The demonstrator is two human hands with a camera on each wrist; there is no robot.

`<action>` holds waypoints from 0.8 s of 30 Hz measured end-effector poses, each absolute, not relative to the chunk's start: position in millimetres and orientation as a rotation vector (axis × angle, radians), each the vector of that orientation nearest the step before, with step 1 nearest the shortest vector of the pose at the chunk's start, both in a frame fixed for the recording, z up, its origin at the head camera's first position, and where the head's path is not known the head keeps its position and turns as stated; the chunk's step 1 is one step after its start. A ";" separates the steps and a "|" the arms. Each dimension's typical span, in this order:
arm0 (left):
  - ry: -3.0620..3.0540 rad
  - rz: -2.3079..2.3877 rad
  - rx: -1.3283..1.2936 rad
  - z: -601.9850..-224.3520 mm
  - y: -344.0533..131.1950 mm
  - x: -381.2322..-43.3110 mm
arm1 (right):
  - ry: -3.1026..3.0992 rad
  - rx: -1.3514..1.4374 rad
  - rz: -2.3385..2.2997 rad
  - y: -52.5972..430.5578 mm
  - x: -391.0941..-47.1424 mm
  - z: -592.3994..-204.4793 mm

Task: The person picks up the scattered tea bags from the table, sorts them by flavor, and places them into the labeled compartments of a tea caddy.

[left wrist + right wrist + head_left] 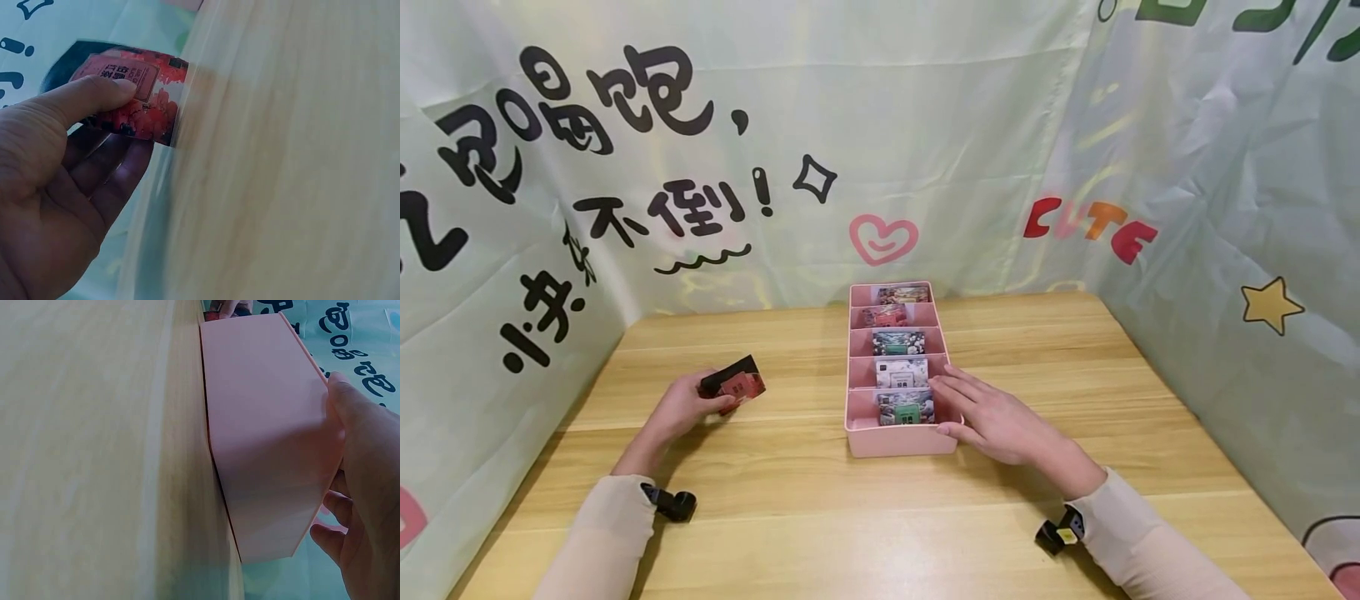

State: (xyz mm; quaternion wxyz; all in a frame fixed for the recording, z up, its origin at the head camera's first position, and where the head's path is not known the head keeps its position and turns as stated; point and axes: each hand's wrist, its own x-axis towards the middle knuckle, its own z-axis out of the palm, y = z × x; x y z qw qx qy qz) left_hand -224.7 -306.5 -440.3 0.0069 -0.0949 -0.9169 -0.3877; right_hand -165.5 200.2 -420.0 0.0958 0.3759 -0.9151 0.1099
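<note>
In the head view my left hand (688, 406) pinches a flat black and red packet (743, 387) above the left part of the table. The left wrist view shows the thumb across the printed face of the packet (150, 94), with fingers beneath it. My right hand (1000, 421) touches the right side of a pink divided box (902, 442), near its front corner, fingers fairly straight. From the right wrist, the box's outer wall (269, 412) shows, with the thumb and fingertips at its rim. Each compartment holds printed packets, including white ones (901, 375) and green-labelled ones (907, 408).
The box stands lengthwise on a wooden table (775, 508), its far end close to a printed cloth backdrop (790, 258). Another cloth wall (1217, 250) runs along the right side. Small black cameras are strapped at both wrists.
</note>
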 end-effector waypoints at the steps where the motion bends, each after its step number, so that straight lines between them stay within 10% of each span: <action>1: -2.876 -1.210 -0.296 -441.0 -306.0 -225.0 | -2.715 1.113 0.324 200.3 -165.5 -420.1; 24: -2.797 -0.986 -0.442 -395.4 -282.8 -238.3 | -2.701 1.113 0.322 200.4 -166.1 -420.3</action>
